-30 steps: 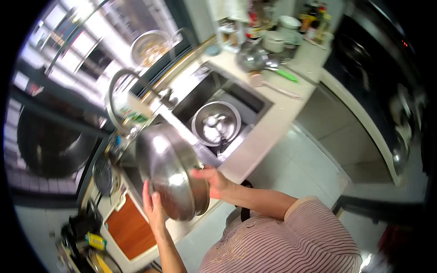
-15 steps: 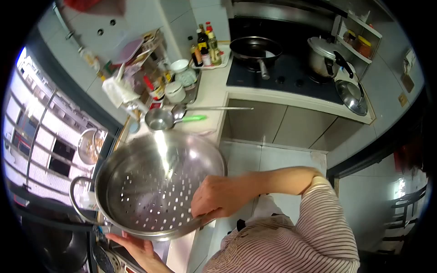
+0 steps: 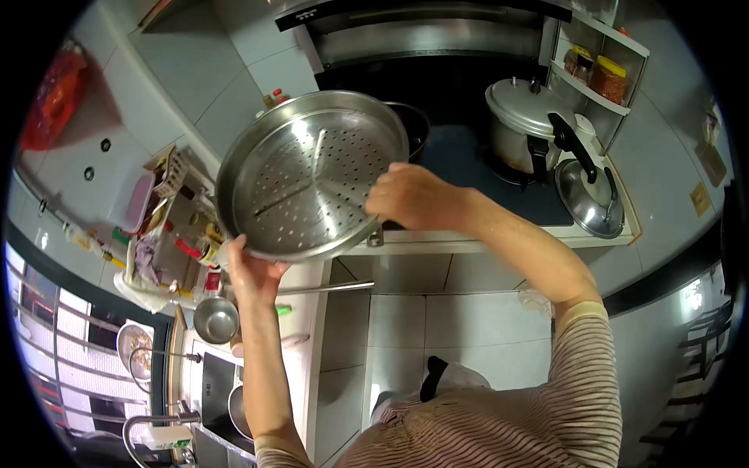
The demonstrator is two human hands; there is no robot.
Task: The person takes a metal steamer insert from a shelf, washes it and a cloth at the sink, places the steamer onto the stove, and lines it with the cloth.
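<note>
Pan [image 3: 312, 183], perforated, count one: our left hand [image 3: 256, 274] and right hand [image 3: 409, 195] both hold its rim. We count one lidded cooker [image 3: 519, 125] on the stove [image 3: 460, 175].

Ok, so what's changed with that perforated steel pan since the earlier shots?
The perforated pan swung from the sink toward the stove, and now partly hides the frying pan. The left grip and right grip both still hold it. The pressure cooker and the loose lid stayed put.

The left arm [image 3: 267, 366] reaches forward, left hand [image 3: 256, 274] gripping, fingers partly hidden. The right arm [image 3: 519, 242] bends at the elbow, right hand [image 3: 412, 195] curled.
</note>
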